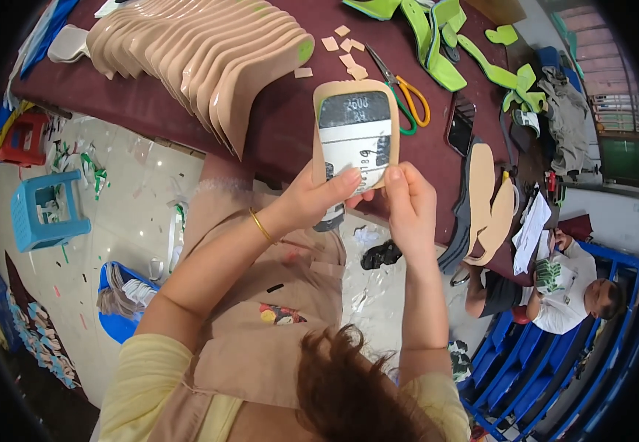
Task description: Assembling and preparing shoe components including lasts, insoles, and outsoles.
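Note:
Both my hands hold a tan-edged shoe insole [356,140] upright in front of me, above the table's near edge. Its facing side carries black and white patches with printed marks. My left hand [318,193] grips its lower left, thumb laid across the front and fingers mostly behind. At the lower right edge, my right hand [410,200] pinches with thumb and bent forefinger. Just beyond the insole lie scissors [408,99] with orange and green handles. To the left, a long overlapping row of glossy tan insoles [209,62] covers part of the maroon table [282,121].
Small tan scraps [347,59] lie near the scissors. Lime-green sole pieces [437,48] and a dark phone [461,124] are to the right, with tan insoles [481,191] nearer. A blue stool [48,210] stands at left. A seated person [562,287] is at right by blue racks.

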A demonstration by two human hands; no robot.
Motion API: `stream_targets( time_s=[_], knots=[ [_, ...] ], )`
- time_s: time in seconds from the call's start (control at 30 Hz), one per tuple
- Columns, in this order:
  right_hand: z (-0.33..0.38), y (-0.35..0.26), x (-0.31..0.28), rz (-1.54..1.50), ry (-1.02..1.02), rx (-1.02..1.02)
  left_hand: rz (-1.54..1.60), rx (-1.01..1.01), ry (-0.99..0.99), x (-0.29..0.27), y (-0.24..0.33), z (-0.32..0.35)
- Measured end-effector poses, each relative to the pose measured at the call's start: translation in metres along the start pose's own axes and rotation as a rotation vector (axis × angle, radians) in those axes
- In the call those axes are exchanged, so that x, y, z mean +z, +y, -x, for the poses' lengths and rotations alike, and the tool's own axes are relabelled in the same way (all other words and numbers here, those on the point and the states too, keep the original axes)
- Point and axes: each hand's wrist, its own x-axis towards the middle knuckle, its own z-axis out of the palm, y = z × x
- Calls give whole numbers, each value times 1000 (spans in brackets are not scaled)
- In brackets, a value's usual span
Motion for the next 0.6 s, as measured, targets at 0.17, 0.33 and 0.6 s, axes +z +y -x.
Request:
stream_targets(
  time_s=[0.17,0.33,0.6],
  knots=[
    [-1,2,23,161,410,-91,11,217,125,33,-13,-8],
    [0,6,16,413,134,-404,694,-118,4,6,-9,-9],
    [2,-1,8,-584,-29,123,954,-140,-210,8,1,-10]
  ],
)
